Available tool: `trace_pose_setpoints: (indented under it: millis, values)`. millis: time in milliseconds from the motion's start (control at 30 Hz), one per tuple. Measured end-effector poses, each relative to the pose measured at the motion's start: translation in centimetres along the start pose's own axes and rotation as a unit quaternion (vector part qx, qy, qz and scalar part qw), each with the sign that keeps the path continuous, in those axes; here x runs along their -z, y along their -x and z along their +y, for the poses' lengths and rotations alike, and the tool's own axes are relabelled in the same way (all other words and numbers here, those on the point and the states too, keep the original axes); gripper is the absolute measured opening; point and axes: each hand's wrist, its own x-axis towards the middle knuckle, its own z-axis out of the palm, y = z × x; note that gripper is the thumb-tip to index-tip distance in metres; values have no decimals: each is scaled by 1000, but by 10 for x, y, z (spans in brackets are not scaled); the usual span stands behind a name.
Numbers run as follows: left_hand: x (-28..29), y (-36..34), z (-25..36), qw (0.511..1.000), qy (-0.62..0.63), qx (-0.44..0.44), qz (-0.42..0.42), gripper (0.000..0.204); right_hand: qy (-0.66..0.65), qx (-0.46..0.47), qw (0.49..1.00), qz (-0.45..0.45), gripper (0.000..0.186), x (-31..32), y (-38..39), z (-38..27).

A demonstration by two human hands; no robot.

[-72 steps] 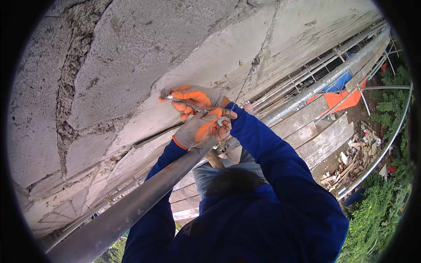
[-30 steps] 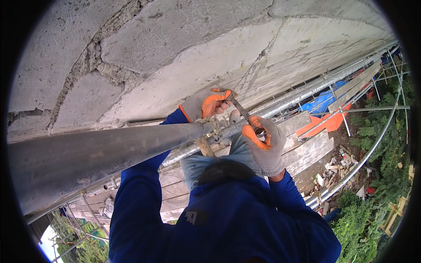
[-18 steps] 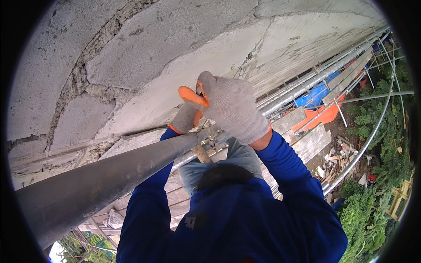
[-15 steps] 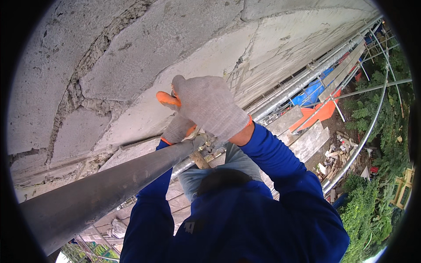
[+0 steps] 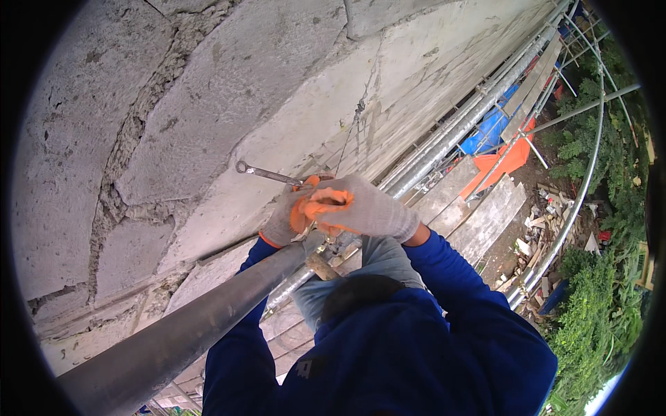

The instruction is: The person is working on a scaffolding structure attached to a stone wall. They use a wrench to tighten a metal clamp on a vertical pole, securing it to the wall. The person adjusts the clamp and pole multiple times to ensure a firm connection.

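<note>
A broad concrete wall [image 5: 208,104] fills the far left, split by a rough crack and sloping away toward the far right. A thick dark grey pipe [image 5: 180,319] runs from the near left up to just beside the hands, passing over the left sleeve [image 5: 239,371] and hiding part of that forearm. At its far end a short wooden stub [image 5: 322,265] sticks out in front of the person's jeans. To the right, a long scaffold tube [image 5: 465,125] follows the wall, with weathered planks [image 5: 485,225] below it, then a blue tarp [image 5: 491,132], an orange sheet [image 5: 510,163] and a heap of debris [image 5: 541,229]. Green shrubs [image 5: 583,326] fill the near right.

The ring spanner [image 5: 270,173] lies against the view of the wall, its ring end pointing left, its other end lost among the gloved fingers. The left hand [image 5: 283,213] is bent close around that hidden end; the right hand [image 5: 368,208] overlaps it from the right, fingers curled toward the thumb in a narrow grip. Which grip carries the spanner, or whether both do, I cannot tell.
</note>
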Motion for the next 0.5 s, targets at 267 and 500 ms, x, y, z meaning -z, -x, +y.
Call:
trace_pose_setpoints:
  millis: [267, 500]
  values:
    - [-26, -2, 8, 989, 87, 48, 111, 41, -574, -128, 809, -7, 48, -6, -42, 163]
    - [-45, -8, 23, 992, 50, 99, 64, 43, -754, 160, 448, -452, 55, -98, -189, 198]
